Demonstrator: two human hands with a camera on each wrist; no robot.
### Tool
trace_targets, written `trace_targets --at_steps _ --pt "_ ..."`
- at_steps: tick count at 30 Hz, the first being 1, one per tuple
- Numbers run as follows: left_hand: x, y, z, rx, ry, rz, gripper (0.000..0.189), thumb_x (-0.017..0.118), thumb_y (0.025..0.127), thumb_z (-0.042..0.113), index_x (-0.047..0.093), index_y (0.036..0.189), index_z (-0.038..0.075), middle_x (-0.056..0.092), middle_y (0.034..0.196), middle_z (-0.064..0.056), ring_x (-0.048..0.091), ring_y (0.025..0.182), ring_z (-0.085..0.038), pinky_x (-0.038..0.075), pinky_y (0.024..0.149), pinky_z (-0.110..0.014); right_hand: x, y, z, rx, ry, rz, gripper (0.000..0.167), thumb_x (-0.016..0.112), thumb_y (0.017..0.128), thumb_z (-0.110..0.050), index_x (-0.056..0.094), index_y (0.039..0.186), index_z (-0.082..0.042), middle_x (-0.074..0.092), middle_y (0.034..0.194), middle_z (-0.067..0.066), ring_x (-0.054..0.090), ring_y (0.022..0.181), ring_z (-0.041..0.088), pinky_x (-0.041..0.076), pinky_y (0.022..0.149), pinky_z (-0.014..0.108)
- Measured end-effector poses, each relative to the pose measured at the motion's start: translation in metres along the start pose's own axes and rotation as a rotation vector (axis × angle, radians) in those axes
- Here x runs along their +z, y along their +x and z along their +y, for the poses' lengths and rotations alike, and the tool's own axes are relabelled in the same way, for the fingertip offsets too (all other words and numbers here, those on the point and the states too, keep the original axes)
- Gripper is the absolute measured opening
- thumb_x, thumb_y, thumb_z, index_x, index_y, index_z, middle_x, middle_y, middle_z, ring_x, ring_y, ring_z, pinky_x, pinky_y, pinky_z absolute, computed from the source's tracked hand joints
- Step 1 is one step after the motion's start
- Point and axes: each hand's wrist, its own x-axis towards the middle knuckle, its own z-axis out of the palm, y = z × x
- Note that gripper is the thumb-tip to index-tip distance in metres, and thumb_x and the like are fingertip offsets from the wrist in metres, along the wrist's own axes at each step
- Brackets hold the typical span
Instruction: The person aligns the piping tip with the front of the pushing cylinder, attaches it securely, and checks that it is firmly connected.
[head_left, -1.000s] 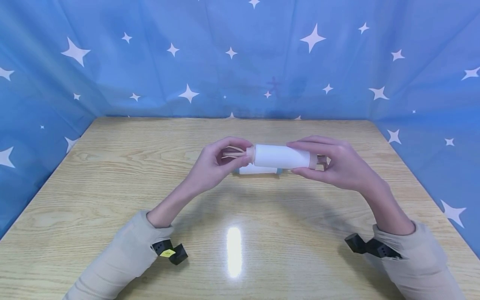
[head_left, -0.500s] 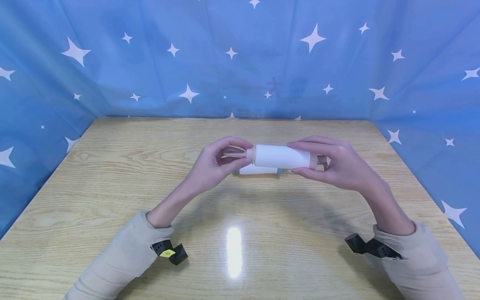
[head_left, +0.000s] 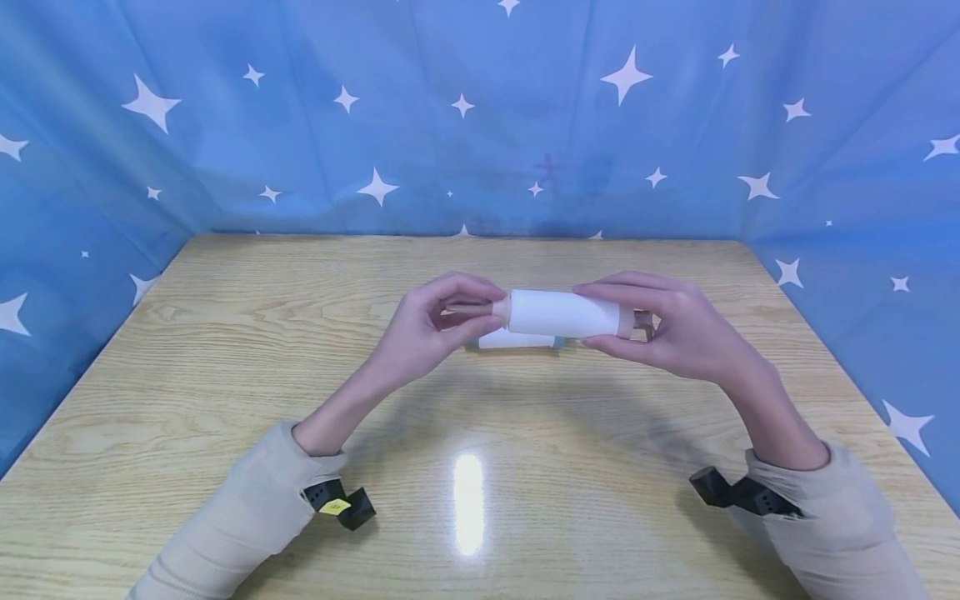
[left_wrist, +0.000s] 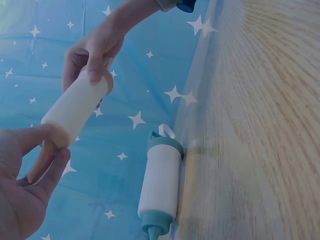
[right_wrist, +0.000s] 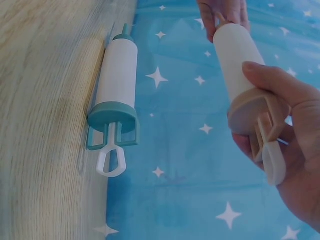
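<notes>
A large plastic syringe (head_left: pixel 562 312) with a white barrel and beige ends is held sideways above the table by both hands. My left hand (head_left: pixel 422 333) pinches the beige nozzle cap (left_wrist: pixel 56 136) between thumb and fingers, and the slim nozzle points back towards the palm. At the opposite end, my right hand (head_left: pixel 678 329) grips the barrel close to the beige collar (right_wrist: pixel 255 112). From that collar sticks a white plunger ring (right_wrist: pixel 274 162), beside the right palm. Behind and below lies a second syringe (head_left: pixel 517 338), white with teal ends, partly covered by the held one.
The wood-grain table (head_left: pixel 225 375) extends around both forearms. A blue curtain (head_left: pixel 480 117) with white stars hangs along the back and sides. On each sleeve sits a black wrist camera (head_left: pixel 341 502).
The left fingertips have shifted slightly on the nozzle cap, and the nozzle looks a little different between them. Syringe, right hand and both forearms stay in place.
</notes>
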Motion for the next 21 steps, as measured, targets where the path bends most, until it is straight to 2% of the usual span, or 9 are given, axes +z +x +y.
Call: trace_targets --at_steps 5,11,18,21 --pt "-0.0002 -0.0002 0.0012 -0.005 0.015 0.021 0.020 0.068 0.092 -0.008 0.068 0.113 -0.007 0.068 0.115 -0.016 0.068 0.108 -0.026 0.058 0.093 -0.041 -0.0001 0.0009 -0.0008 -0.003 -0.010 0.001 0.058 0.089 0.068 -0.001 0.072 0.123 -0.009 0.072 0.117 0.006 0.057 0.073 0.009 0.045 0.045 0.016" --pt "-0.0005 -0.0005 0.0029 -0.035 0.018 0.029 0.021 0.067 0.095 -0.005 0.067 0.115 -0.005 0.069 0.114 -0.015 0.068 0.107 -0.025 0.058 0.093 -0.040 -0.0004 0.0014 -0.0020 -0.005 0.001 -0.001 0.058 0.089 0.069 -0.001 0.072 0.124 -0.009 0.071 0.118 0.006 0.058 0.076 0.009 0.047 0.047 0.015" --pt "-0.0014 0.0001 0.0013 -0.126 -0.023 -0.007 0.024 0.065 0.097 0.000 0.064 0.121 -0.003 0.066 0.114 -0.015 0.072 0.097 -0.028 0.062 0.083 -0.043 -0.0009 0.0012 -0.0024 -0.001 -0.002 0.003 0.058 0.089 0.068 0.000 0.072 0.123 -0.009 0.072 0.117 0.006 0.059 0.077 0.010 0.048 0.047 0.014" --pt "-0.0014 0.0009 0.0007 -0.142 -0.046 -0.025 0.023 0.064 0.098 0.000 0.063 0.121 -0.004 0.065 0.113 -0.017 0.072 0.091 -0.030 0.062 0.081 -0.046 -0.0007 0.0011 -0.0021 0.000 0.001 0.006 0.058 0.089 0.067 0.000 0.073 0.123 -0.008 0.072 0.117 0.006 0.060 0.078 0.010 0.048 0.047 0.014"
